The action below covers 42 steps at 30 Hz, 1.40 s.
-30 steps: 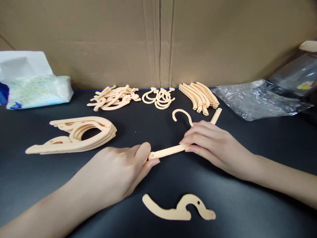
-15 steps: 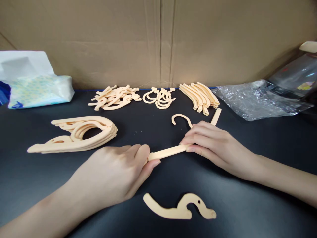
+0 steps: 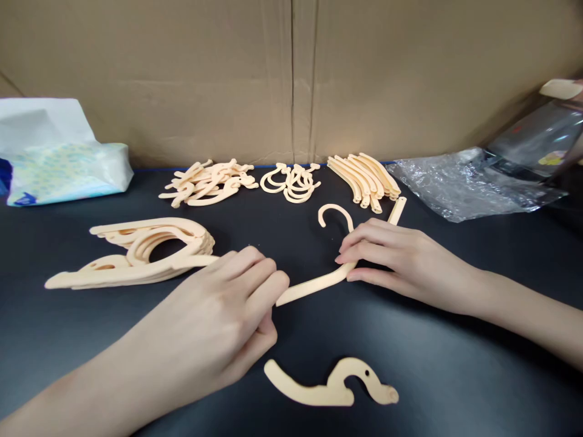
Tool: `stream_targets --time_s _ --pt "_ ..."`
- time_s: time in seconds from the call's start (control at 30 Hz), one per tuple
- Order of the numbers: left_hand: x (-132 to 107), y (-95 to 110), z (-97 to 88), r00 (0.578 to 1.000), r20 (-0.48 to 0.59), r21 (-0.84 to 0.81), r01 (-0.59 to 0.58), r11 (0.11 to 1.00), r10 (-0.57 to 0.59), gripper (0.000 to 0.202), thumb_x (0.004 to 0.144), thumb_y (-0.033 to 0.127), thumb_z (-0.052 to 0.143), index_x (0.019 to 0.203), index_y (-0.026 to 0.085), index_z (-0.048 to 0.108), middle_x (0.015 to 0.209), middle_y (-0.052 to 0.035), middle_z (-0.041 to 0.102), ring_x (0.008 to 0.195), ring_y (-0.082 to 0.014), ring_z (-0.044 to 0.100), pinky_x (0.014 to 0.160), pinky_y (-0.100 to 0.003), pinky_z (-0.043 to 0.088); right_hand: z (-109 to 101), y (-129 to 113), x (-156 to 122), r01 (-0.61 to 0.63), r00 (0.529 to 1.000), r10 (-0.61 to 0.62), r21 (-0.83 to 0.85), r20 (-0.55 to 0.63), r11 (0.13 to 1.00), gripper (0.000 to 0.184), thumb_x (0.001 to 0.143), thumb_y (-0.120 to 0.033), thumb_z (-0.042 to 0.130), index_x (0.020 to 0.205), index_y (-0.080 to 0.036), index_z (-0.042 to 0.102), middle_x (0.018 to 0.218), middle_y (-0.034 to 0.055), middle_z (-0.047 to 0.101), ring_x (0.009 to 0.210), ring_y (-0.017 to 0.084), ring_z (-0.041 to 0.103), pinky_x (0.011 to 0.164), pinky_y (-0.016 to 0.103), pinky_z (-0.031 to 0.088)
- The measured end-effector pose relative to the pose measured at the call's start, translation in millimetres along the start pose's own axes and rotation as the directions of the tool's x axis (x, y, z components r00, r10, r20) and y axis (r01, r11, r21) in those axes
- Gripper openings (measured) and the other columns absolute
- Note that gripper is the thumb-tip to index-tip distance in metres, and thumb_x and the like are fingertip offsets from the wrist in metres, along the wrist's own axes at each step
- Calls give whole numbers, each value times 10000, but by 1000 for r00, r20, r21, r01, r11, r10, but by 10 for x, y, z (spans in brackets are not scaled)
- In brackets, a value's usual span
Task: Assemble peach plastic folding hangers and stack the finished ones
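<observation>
My right hand (image 3: 396, 261) grips a partly assembled cream plastic hanger at its middle. The hanger's hook (image 3: 336, 212) curves up beyond the fingers, one arm (image 3: 316, 285) slants down to the left, and the other shows past the knuckles. My left hand (image 3: 228, 309) is closed at the tip of the left arm. From behind its knuckles a cream hanger arm piece (image 3: 198, 261) pokes out to the left; its other end is hidden in the fingers. Nearest me lies a loose swan-shaped hanger piece (image 3: 319, 393) with a small hole.
A stack of folded hangers (image 3: 132, 267) sits at the left. Along the back lie piles of curved pieces (image 3: 212, 182), hooks (image 3: 296, 185) and straight arms (image 3: 362, 179). A tissue pack (image 3: 68, 173) stands back left, crumpled clear plastic (image 3: 464, 182) back right, before a cardboard wall (image 3: 204, 79).
My left hand has turned and shifted slightly, and a hanger arm piece now shows behind its knuckles. The hanger's left arm has tilted, while my right hand keeps its grip.
</observation>
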<state>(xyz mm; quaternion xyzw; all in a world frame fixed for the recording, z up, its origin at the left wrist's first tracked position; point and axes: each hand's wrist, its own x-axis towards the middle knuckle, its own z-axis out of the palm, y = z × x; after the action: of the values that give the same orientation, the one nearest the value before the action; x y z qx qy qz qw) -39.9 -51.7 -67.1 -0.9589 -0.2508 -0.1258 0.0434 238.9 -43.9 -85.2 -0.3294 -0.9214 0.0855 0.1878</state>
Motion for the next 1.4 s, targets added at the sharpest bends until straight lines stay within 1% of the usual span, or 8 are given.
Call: stream_targets --time_s 0.13,0.27,0.4,0.6,0.7,1.13,1.27,1.4 --pt "-37 -27 47 999 -37 -11 10 1000 -10 250 907 76 402 960 160 631 1168 -98 595 1193 -299 470 953 -454 386 -24 26 -5 -16 1000 16 28 24 999 220 976 -207 507 1169 -166 604 1111 75 616 1032 169 579 891 293 478" --pt "-68 -68 94 996 -89 26 34 999 -31 323 946 86 380 1040 194 669 1335 -124 520 1171 -297 513 895 -432 447 -16 50 -4 -54 998 56 50 -40 997 230 954 -188 541 1173 -160 604 1136 96 604 1064 182 574 914 303 483" --pt "-68 -54 103 996 -28 -40 88 995 -89 368 943 97 367 1117 245 655 1290 -91 583 963 -243 622 796 -385 504 -4 54 4 -81 991 85 39 -108 996 210 944 -196 563 1147 -168 610 1097 95 622 1041 188 585 898 318 497" --pt "-71 13 56 972 4 -208 230 951 -234 361 995 271 388 1342 181 422 1201 -71 631 1024 -209 610 830 -310 492 22 -13 5 -72 991 71 -6 -117 997 230 953 -195 540 1175 -183 597 1113 92 638 1060 204 592 910 353 508" --pt "-65 29 81 977 -29 -186 202 962 -211 426 974 370 472 1338 160 402 1176 -88 628 972 -233 607 795 -336 487 43 -55 0 -47 995 45 -25 -88 999 277 954 -132 491 1208 -193 583 1121 84 641 1064 195 587 901 345 517" --pt "-63 -30 120 996 -51 -107 67 992 -73 310 919 24 365 1101 155 579 1087 -76 600 1022 -239 529 831 -378 432 98 -66 10 -58 992 64 56 -109 997 234 963 -181 510 1184 -177 585 1112 88 652 1019 177 614 872 319 524" --pt "-59 -87 118 985 -77 -8 152 988 -152 270 951 84 380 1080 178 598 1088 -86 573 929 -246 552 758 -391 451 77 -115 13 33 998 -30 67 -48 997 257 962 -122 468 1176 -186 594 1158 79 673 1048 178 611 883 328 527" --pt "-55 -115 147 960 -76 -97 261 961 -269 297 972 108 358 1231 142 502 1130 -93 565 1015 -222 575 835 -357 472 53 -218 10 112 993 -114 101 20 989 359 942 -31 417 1232 -165 581 1274 76 640 1153 166 573 949 320 509"
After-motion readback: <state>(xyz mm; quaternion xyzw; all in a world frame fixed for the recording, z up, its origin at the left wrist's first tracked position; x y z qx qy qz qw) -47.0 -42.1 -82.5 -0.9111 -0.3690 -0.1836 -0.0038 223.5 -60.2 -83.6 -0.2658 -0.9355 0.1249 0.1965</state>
